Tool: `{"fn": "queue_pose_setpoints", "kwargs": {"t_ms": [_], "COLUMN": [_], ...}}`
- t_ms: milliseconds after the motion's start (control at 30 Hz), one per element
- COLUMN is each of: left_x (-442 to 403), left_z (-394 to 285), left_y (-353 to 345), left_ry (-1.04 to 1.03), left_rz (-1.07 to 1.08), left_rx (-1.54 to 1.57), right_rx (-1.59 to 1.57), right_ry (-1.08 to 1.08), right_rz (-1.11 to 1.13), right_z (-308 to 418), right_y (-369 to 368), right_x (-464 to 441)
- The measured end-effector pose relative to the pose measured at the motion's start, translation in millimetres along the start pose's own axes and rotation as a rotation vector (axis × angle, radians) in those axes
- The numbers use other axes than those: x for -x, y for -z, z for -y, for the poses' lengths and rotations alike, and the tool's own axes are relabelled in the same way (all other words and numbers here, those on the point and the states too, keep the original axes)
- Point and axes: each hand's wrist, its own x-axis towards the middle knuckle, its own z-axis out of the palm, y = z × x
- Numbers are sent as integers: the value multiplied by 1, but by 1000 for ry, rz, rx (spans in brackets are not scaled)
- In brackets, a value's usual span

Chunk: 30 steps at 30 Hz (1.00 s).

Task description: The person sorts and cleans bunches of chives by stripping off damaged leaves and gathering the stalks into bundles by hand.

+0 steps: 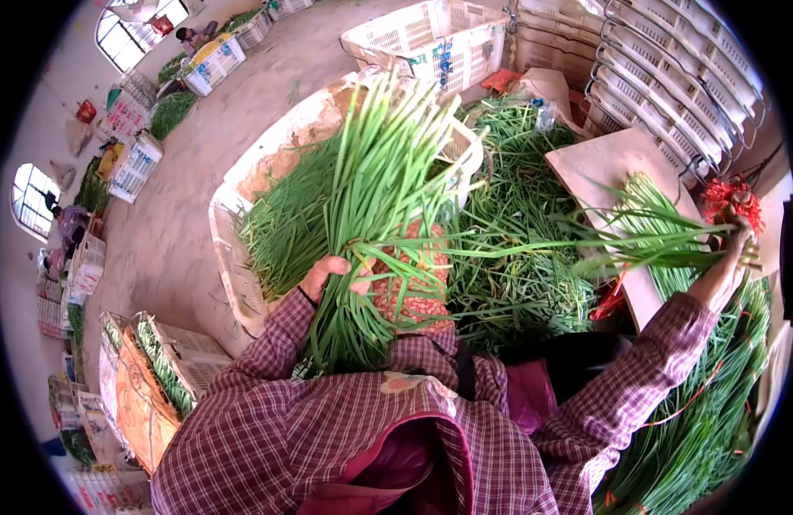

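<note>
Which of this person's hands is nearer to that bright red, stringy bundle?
Right: the right hand is close beside the bright red, stringy bundle. The left hand is far off to the left, holding long green stalks.

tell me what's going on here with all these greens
A person's left hand grips a large bunch of green stalks at a pale basket holding more greens. Their right hand holds a thinner bunch by a board, close to some red strings. Loose leaves lie heaped between the hands.
</note>
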Motion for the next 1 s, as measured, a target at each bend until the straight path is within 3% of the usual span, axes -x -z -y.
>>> {"fn": "queue_pose_setpoints", "kwargs": {"t_ms": [100, 133, 200, 267, 300, 400, 467, 533, 600, 667, 767, 800, 867, 933, 1000], "left_x": [-5, -5, -9, -14, -13, -23, -28, -36, -27, -22, -19, -16, -10, -8, -5], "left_z": [-11, -14, -17, -18, -18, -13, -11, -13, -14, -15, -13, -13, -14, -14, -14], "left_y": [-14, -11, -10, -13, -8, -2, -3, 2, -17, -26, -26, -25, -24, -25, -25], "left_ry": [-54, -51, -45, -104, -76, -102, -124, -103, -86, -73, -95, -98, -62, -84, -129], "left_rz": [55, 81, 111, 197, 190, 243, 270, 475, 391, 306, 262, 260, 54, 25, -38], "left_rx": [2, -17, -41, -2, 19, 41, 54, 4, 17, 29, 54, 54, -72, -65, -56], "right_rx": [-133, -261, -315, -229, -308, -475, -483, -497, -520, -538, -578, -546, -469, -302, -427], "right_ry": [-98, -202, -518, -560, -785, -1087, -1267, -1394, -1454, -1446, -1262, -1106, -957, -866, -734], "right_rz": [197, 310, 299, 315, 408, 718, 778, 816, 834, 845, 654, 582, 515, 431, 201], "right_z": [-15, -11, 5, -17, -6, -26, -29, -29, -33, -42, -54, -57, -29, -26, -35], "right_y": [14, 7, -17, -39, -44, -67, -86, -102, -118, -131, -143, -145, -135, -121, -95], "right_x": [33, 50, 94, 137, 157, 212, 234, 237, 242, 250, 251, 249, 209, 173, 136]}}
